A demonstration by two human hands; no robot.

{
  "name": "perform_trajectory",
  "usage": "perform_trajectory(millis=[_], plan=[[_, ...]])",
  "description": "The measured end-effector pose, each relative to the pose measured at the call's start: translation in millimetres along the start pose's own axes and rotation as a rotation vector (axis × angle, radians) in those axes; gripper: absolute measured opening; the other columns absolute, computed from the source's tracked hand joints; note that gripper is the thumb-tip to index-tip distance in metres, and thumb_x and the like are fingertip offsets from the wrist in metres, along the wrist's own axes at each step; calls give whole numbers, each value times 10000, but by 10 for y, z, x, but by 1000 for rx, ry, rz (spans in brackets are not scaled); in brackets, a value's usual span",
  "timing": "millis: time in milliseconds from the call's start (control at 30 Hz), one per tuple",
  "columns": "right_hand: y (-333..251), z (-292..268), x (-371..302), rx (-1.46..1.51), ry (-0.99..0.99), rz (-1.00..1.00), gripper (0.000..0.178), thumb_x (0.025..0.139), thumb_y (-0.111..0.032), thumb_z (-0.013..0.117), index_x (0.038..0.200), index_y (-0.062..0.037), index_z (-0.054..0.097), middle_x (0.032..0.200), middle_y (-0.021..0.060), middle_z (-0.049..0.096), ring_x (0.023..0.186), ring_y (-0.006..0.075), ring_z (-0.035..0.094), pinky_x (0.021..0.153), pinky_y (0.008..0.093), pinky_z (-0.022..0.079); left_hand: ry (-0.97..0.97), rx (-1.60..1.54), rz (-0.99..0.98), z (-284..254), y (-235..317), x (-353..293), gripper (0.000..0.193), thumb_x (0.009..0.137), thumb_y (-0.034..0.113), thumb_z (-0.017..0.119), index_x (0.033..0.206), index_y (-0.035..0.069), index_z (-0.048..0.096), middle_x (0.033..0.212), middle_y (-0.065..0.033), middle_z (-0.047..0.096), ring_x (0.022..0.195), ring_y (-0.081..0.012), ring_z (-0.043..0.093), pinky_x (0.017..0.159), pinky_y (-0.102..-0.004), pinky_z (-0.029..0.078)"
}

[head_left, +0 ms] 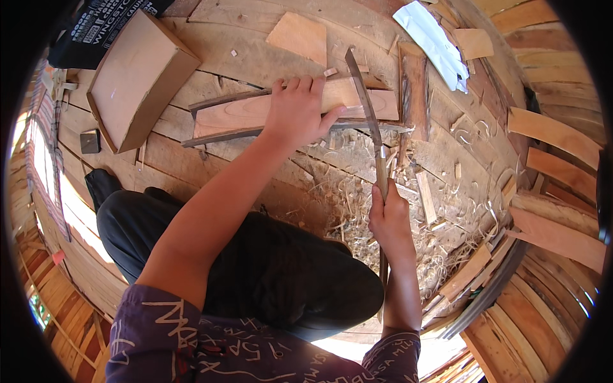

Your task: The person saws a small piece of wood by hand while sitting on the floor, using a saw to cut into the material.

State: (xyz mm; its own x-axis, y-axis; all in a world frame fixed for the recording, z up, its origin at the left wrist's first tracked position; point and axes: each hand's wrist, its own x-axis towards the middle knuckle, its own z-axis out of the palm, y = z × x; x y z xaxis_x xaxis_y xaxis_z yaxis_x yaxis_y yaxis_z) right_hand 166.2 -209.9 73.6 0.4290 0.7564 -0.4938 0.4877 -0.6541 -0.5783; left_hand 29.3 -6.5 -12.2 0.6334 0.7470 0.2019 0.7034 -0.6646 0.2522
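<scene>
The board (220, 117) lies on the floor (220, 38), toward its far edge, between two dark strips (223, 136), which perhaps keep it from sliding sideways. The left hand (295, 108) is laid across it with the thumb apart from the fingers, probably to hold it steady. The right hand (391, 220) is clamped around the handle of the knife (371, 118), whose blade crosses over the right part of the board; whether it touches, I cannot tell. At the board's right end, a rough plank (414, 96) lies crosswise and may limit the blade. Shavings (472, 223) cover the floor toward its right edge. The box (137, 76) is by the left edge, the paper (434, 45) near the far right corner, both apart from the hands
</scene>
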Motion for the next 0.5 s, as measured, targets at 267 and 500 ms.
perform_trajectory(millis=[267, 500], plan=[[-58, -51, -29, -61, 25, -47, 191, 1002, -187, 489, 1063, -9, 520, 692, 300, 613, 707, 508, 622, 568, 551, 470, -20, -28, -22, -9, 4, 30, 595, 899, 531, 573, 1225, 33, 577, 1027, -147, 651, 994, -323, 626, 963, -543, 397], [-6, -36, 161, -15, 8, -25, 191, 999, -184, 498, 1074, -11, 528, 714, 284, 618, 715, 496, 626, 575, 539, 468, -50, 7, -53, 11, -31, 52, 578, 899, 505, 585, 1232, 33, 570, 1032, -140, 651, 1005, -302, 624, 954, -511, 412]])
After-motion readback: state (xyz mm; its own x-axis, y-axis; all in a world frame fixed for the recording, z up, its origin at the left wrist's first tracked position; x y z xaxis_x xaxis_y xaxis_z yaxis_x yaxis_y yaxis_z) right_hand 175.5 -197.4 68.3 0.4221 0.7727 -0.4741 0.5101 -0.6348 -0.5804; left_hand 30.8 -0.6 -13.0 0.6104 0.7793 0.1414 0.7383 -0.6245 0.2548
